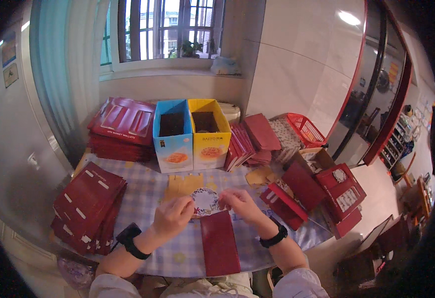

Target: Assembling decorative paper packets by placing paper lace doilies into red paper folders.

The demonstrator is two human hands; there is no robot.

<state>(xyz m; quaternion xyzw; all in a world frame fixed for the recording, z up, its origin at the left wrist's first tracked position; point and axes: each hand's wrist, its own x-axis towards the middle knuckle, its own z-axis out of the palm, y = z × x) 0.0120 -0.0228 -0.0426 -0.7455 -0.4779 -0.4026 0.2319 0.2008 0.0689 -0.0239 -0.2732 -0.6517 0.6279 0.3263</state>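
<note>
One round, wreath-bordered card [206,200], its opposite edges pinched between closed fingers of the person's left hand [173,214] and right hand [241,203], near a maroon folder [220,244].

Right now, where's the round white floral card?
The card is central in the head view, between the left hand and right hand, beyond the rectangular maroon folder.

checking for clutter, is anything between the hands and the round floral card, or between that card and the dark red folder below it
Nothing visible: the left hand and right hand hold opposite edges of the round floral card, and nothing shows between it and the dark red folder.
</note>
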